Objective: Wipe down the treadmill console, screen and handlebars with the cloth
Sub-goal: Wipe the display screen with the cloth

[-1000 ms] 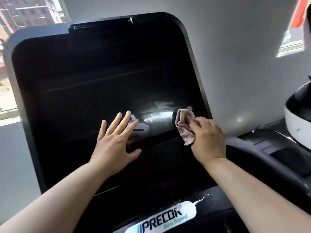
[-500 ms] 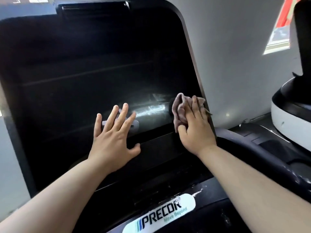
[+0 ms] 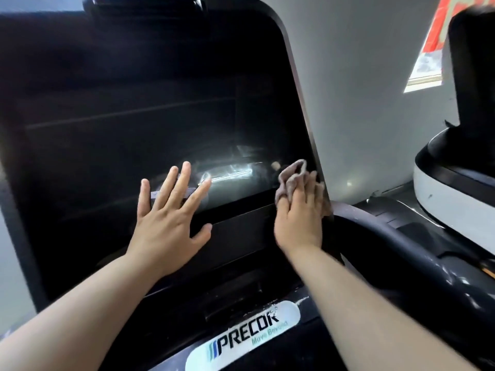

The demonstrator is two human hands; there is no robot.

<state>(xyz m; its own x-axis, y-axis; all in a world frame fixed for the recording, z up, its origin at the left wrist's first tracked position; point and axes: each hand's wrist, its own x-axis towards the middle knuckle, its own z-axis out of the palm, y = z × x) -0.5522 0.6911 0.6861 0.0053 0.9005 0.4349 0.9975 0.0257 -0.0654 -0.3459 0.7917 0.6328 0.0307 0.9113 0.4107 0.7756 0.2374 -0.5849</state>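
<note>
Reading "PRECOR" in dark capitals, with "Move Beyond" in green below it and blue stripes at its left, a white oval badge (image 3: 241, 336) sits on the black console (image 3: 235, 287) under the screen (image 3: 120, 108). The screen is dark and glossy, with a pale smeared glare low on the glass between the two hands.

The cloth (image 3: 290, 178) is small, crumpled and dull pinkish-brown. It lies at the screen's lower right corner, against the right bezel. The right hand (image 3: 300, 220) presses it there with fingers laid close together and fairly straight, and bunched folds stick out above and to the left of them. Blur hides whether the thumb pinches any fabric.

The left hand (image 3: 171, 223) rests flat on the lower screen, fingers spread wide, holding nothing.

A dark curved handlebar (image 3: 388, 245) with pale specks runs just right of the console. A black-and-white machine (image 3: 450, 199) stands at the far right. On the grey wall (image 3: 361, 89) hangs a red and white poster (image 3: 428, 57), its writing unreadable.
</note>
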